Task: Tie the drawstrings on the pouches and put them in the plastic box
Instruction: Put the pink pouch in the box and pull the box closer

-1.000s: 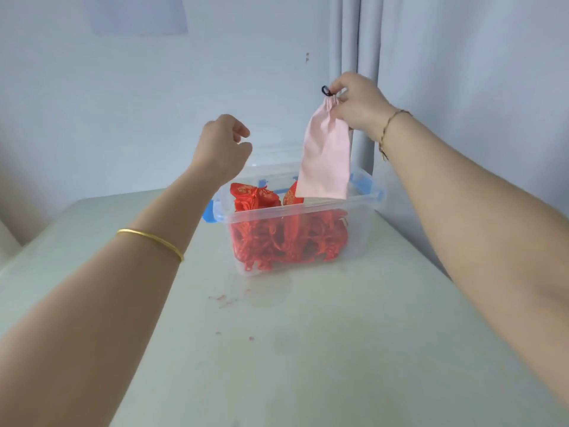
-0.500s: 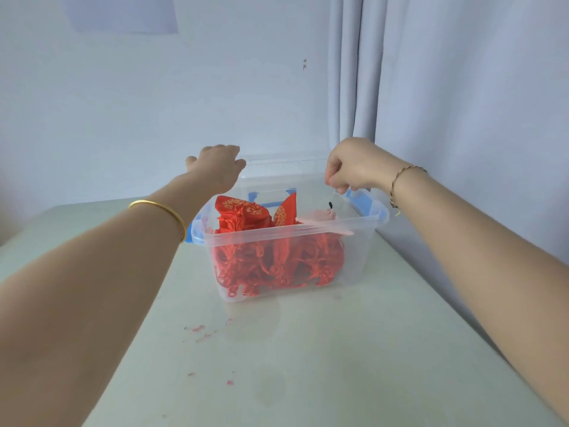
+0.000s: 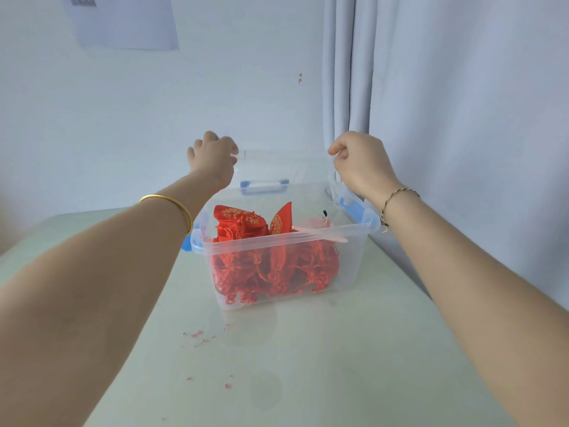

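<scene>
The plastic box (image 3: pixel 283 251) holds red pouches (image 3: pixel 271 263) and a pink pouch (image 3: pixel 315 224); both hands' fingers grip its upright lid (image 3: pixel 271 163), seemingly finishing.

I see the clear plastic box (image 3: pixel 348 257) with blue latches standing open on the table, packed with red drawstring pouches (image 3: pixel 271 266). A pink pouch (image 3: pixel 317 224) lies flat on top, near the right wall.

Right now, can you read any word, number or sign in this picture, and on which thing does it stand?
No text is readable.
Paper sheet on the wall: dark print at its top, too blurred to read.
Red pouches in the plastic box: gold ornament, too small to read.
</scene>
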### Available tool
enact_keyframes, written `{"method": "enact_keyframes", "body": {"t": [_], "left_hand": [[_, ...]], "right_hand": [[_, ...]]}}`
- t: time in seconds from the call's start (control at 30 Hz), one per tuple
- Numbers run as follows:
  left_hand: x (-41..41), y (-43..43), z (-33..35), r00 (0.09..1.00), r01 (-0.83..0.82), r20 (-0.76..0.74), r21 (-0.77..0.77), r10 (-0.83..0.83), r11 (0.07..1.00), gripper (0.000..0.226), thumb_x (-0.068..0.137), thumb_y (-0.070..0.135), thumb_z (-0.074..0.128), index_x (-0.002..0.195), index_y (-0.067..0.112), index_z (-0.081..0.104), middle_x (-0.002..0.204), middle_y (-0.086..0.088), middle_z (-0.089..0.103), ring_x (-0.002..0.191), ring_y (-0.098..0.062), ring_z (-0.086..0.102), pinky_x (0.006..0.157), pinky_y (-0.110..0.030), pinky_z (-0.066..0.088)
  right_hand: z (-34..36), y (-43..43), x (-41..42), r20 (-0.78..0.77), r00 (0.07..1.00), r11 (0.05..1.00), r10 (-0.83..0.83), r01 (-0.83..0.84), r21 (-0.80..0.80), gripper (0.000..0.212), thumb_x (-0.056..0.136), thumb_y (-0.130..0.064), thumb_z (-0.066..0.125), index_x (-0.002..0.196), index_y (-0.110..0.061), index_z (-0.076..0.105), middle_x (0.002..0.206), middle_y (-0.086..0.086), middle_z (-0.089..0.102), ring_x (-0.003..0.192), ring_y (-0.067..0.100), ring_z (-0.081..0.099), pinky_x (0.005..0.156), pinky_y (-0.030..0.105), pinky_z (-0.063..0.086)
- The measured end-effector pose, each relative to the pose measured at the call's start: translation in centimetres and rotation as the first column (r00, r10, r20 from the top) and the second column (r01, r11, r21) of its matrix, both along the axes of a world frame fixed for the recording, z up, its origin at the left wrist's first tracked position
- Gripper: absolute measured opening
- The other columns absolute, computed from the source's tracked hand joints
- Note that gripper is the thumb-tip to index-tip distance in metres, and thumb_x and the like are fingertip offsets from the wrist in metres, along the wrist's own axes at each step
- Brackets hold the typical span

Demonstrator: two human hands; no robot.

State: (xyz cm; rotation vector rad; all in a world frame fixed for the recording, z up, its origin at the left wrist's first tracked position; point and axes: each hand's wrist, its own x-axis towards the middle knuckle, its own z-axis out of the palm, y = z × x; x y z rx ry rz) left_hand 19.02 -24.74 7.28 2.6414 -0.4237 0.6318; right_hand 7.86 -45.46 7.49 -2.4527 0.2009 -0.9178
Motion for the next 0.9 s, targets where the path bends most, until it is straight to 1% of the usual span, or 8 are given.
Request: {"method": "enact_keyframes", "body": {"t": [0.17,0.3,0.57,0.67,0.7,0.77,0.83,0.9], "left_hand": [[-3.1,1.1,2.0,0.976,0.088,0.199,-0.011,-0.084,0.996,0.029,0.095,0.010,0.044,0.123,0.014,0.052,0.131,-0.010,0.047,0.124,-0.033,0.033,0.105,-0.038,0.021],[-7.3,2.4,0.6,0.960,0.160,0.224,0.050,-0.167,0.986,0.026,0.093,0.014,0.050,0.118,0.019,0.054,0.120,0.001,0.059,0.120,-0.027,0.036,0.098,-0.038,0.024],[-12.1,4.5,-1.8,0.929,0.371,-0.030,0.054,-0.370,0.927,0.022,0.084,0.014,0.061,0.105,0.019,0.058,0.100,0.004,0.056,0.100,-0.022,0.050,0.092,-0.037,0.040],[-12.9,4.9,-1.9,0.898,0.411,-0.180,0.015,-0.402,0.912,0.023,0.087,0.010,0.056,0.109,0.014,0.060,0.102,-0.001,0.058,0.093,-0.017,0.053,0.085,-0.026,0.042],[-13.0,4.8,-2.0,0.892,0.400,-0.215,-0.036,-0.398,0.916,0.023,0.089,0.013,0.055,0.112,0.014,0.059,0.102,-0.001,0.058,0.093,-0.018,0.054,0.086,-0.028,0.044],[-12.8,4.5,-2.2,0.910,0.322,-0.229,-0.139,-0.347,0.937,0.025,0.091,0.019,0.052,0.116,0.015,0.057,0.102,-0.001,0.058,0.097,-0.020,0.055,0.088,-0.031,0.044],[-11.3,4.6,-2.7,0.966,0.181,-0.165,-0.110,-0.197,0.977,0.030,0.092,0.022,0.050,0.120,0.013,0.055,0.111,-0.006,0.058,0.110,-0.025,0.051,0.095,-0.034,0.040],[-9.8,5.1,-3.4,0.985,0.012,-0.170,-0.027,-0.016,1.000,0.037,0.090,0.023,0.049,0.126,0.015,0.052,0.124,-0.010,0.053,0.122,-0.030,0.041,0.102,-0.039,0.035]], "right_hand": [[0.5,0.4,-1.9,0.207,0.973,0.990,-0.098,0.074,0.121,0.039,0.087,0.002,0.033,0.121,-0.006,0.051,0.121,0.012,0.055,0.110,0.027,0.051,0.089,0.033,0.042],[0.4,0.3,-3.7,0.257,0.945,0.958,-0.204,0.138,0.251,0.046,0.083,0.007,0.030,0.126,-0.005,0.044,0.126,0.014,0.045,0.112,0.029,0.047,0.082,0.029,0.036],[-2.6,-0.2,-4.2,-0.081,0.984,0.975,-0.160,0.171,0.145,0.036,0.093,-0.013,0.034,0.124,-0.011,0.052,0.128,0.015,0.050,0.116,0.038,0.046,0.095,0.043,0.042],[-3.4,-0.4,-3.9,-0.196,0.975,0.987,-0.100,0.122,0.105,0.022,0.087,-0.010,0.037,0.086,-0.014,0.059,0.091,0.009,0.055,0.095,0.034,0.047,0.070,0.038,0.043],[-3.6,-0.3,-3.8,-0.237,0.966,0.989,-0.101,0.123,0.079,0.023,0.084,-0.007,0.037,0.066,-0.018,0.046,0.072,0.004,0.043,0.085,0.030,0.041,0.057,0.034,0.033],[-4.2,-0.2,-3.8,-0.297,0.950,0.992,-0.098,0.115,0.042,0.030,0.081,-0.003,0.039,0.058,-0.018,0.025,0.063,0.001,0.026,0.079,0.024,0.033,0.050,0.030,0.020],[-4.7,-0.2,-3.7,-0.322,0.940,0.993,-0.111,0.118,0.002,0.017,0.083,-0.006,0.042,0.068,-0.013,0.046,0.073,0.006,0.045,0.087,0.031,0.044,0.058,0.033,0.035],[-5.0,-0.3,-3.7,-0.304,0.944,0.992,-0.128,0.128,-0.020,0.017,0.084,-0.008,0.043,0.092,-0.009,0.058,0.097,0.012,0.057,0.102,0.034,0.050,0.080,0.036,0.045]]}}
